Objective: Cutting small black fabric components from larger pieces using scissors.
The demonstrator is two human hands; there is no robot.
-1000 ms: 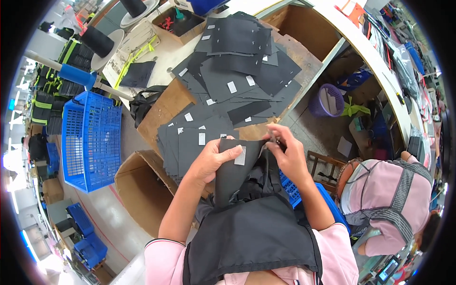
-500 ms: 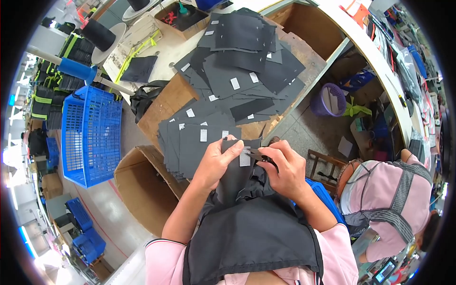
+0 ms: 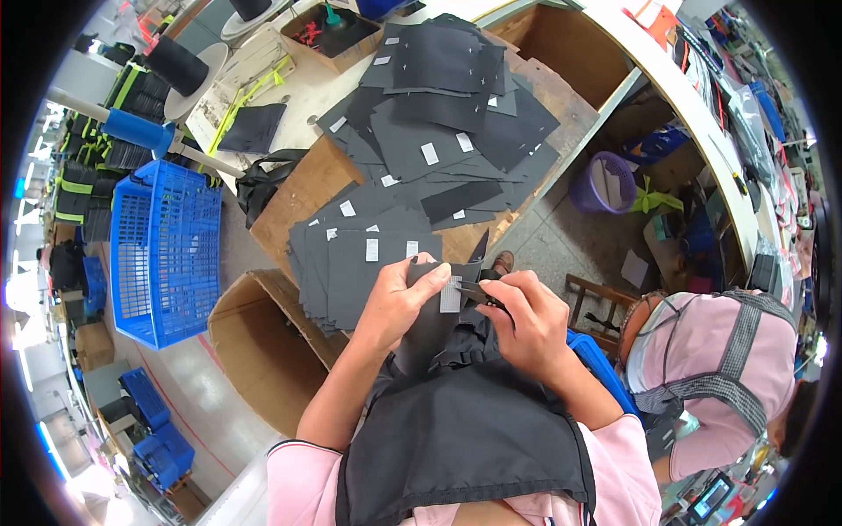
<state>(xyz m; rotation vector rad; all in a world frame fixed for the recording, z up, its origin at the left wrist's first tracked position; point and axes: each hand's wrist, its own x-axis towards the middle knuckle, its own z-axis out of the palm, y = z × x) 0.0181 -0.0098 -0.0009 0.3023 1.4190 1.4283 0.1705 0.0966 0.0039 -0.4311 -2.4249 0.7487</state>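
My left hand [image 3: 396, 305] is closed on a dark grey fabric panel [image 3: 423, 331], thumb on top near its upper edge. A white label [image 3: 450, 299] lies on that panel, just right of the thumb. In my right hand [image 3: 531, 317] is a small pair of dark thread snips [image 3: 478, 294], pinched between thumb and fingers. Their tips point left and reach the label's right edge; whether they cut a thread there is too small to tell. Just beyond my hands, grey panels with white labels [image 3: 372, 251] lie stacked on the table.
More dark panels [image 3: 443, 66] pile up on the wooden tabletop [image 3: 307, 188]. An open cardboard box [image 3: 263, 351] and a blue basket [image 3: 167, 254] stand at left. A purple bin [image 3: 603, 184] is under the right-hand table. A co-worker in pink [image 3: 710, 359] sits close on my right.
The snips have drawn back slightly to the right, and their tips sit a little lower against the label. My left hand keeps its hold on the panel. The co-worker's arm has shifted.
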